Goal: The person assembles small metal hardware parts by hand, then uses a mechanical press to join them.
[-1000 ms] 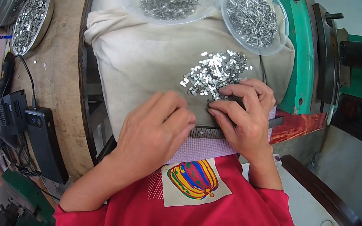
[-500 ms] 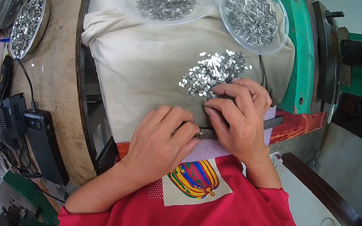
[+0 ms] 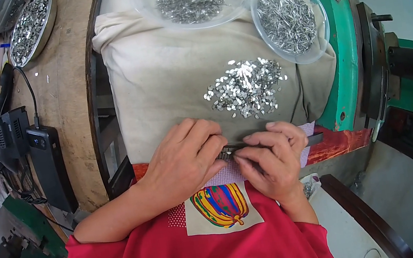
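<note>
A dark, narrow metal bar [image 3: 316,138] with a slotted or ridged middle lies crosswise close to my body, mostly covered by my hands. My left hand [image 3: 187,156] is curled, its fingertips closed on the bar's left part. At the bar, just right of the left fingertips, is my right hand [image 3: 276,161] with bent fingers; thumb and forefinger are pressed together, and whatever small piece they may hold is hidden. Beyond the hands a loose pile of small, flat, shiny metal pieces [image 3: 246,87] lies on a beige cloth [image 3: 160,77].
Two clear plastic bowls stand at the far side of the cloth: a large bowl [image 3: 139,10] and a smaller bowl [image 3: 324,29], both holding thin metal pins. Green machinery [image 3: 338,54] borders the right. On the left wooden table [image 3: 77,95] are a black power bank [image 3: 50,164] and a metal dish [image 3: 53,18].
My right hand has come back from the near edge of the metal pile to the bar, close to my left fingertips. The left hand has hardly moved.
</note>
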Tool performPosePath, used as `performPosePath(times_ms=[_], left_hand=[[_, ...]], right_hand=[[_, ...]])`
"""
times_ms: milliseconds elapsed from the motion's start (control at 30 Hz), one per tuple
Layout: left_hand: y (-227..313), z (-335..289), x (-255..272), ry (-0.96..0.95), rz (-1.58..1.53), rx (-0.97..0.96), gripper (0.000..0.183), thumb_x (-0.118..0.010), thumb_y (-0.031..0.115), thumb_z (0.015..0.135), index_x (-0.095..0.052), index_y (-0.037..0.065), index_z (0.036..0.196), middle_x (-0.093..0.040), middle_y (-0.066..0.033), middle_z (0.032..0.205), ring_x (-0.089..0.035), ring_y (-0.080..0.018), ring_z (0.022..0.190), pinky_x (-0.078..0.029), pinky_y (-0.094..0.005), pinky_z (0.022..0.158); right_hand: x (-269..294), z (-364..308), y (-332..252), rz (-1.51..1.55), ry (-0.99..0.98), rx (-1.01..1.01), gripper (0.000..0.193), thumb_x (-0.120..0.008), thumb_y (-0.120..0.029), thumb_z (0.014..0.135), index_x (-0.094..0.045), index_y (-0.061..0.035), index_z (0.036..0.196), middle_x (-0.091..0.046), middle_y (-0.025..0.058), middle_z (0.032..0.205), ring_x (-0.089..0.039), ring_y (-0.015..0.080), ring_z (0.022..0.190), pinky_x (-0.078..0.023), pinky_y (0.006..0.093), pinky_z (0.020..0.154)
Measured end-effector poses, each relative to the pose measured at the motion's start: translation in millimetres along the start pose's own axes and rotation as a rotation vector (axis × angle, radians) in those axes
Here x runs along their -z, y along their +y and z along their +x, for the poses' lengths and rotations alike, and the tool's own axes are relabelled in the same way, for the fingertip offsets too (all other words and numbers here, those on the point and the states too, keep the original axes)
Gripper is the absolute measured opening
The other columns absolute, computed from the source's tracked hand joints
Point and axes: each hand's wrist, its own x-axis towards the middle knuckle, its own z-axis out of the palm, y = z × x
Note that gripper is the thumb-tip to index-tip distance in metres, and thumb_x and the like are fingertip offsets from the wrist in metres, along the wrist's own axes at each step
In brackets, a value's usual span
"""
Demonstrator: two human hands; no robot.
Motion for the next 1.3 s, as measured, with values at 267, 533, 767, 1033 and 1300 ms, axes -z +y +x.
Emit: performPosePath(times_ms=[267,533,767,1033,1300], left_hand=[[-1,-4,4,-0.019,-0.023,-0.009,0.035,-0.079,0.009,0.069,-0.061,0.002,0.098,-0.055,-0.0091,0.107,-0.055,-0.0278,0.096,-0.047,-0.0381,0.083],[-1,-8,11,0.016,0.005,0.043,0.033,-0.083,0.008,0.067,-0.065,0.003,0.094,-0.059,-0.0100,0.102,-0.058,-0.0292,0.091,-0.050,-0.0380,0.076],[2,-1,8,0.020,-0.015,0.023,0.031,-0.082,0.010,0.068,-0.064,0.005,0.092,-0.060,-0.0083,0.099,-0.058,-0.0279,0.088,-0.049,-0.0373,0.073],[-1,-4,-1,0.064,0.014,-0.013,0.019,-0.075,0.011,0.076,-0.061,0.005,0.087,-0.056,-0.0047,0.094,-0.056,-0.0240,0.086,-0.047,-0.0361,0.072],[0,-3,1,0.059,0.008,-0.014,0.017,-0.074,0.010,0.077,-0.061,0.005,0.087,-0.057,-0.0047,0.093,-0.056,-0.0236,0.085,-0.047,-0.0356,0.073]], right_hand=[[2,16,12,-0.042,0.051,-0.021,0.022,-0.083,-0.012,0.066,-0.075,-0.0167,0.086,-0.066,-0.0035,0.100,-0.055,0.0254,0.107,-0.035,0.0385,0.093],[-2,44,13,-0.175,-0.008,0.029,0.018,-0.082,-0.016,0.071,-0.075,-0.0161,0.087,-0.065,-0.0029,0.109,-0.052,0.0260,0.115,-0.031,0.0417,0.098],[-9,46,10,-0.161,0.001,0.023,0.017,-0.081,-0.014,0.070,-0.074,-0.0144,0.085,-0.065,-0.0020,0.109,-0.052,0.0260,0.115,-0.031,0.0422,0.097],[0,20,0,-0.053,0.062,0.024,0.023,-0.081,-0.013,0.062,-0.073,-0.0165,0.084,-0.068,-0.0048,0.099,-0.055,0.0238,0.108,-0.033,0.0379,0.094],[-1,3,0,0.039,0.002,-0.024,0.025,-0.082,-0.013,0.064,-0.076,-0.0166,0.088,-0.067,-0.0048,0.099,-0.054,0.0242,0.107,-0.034,0.0372,0.094]])
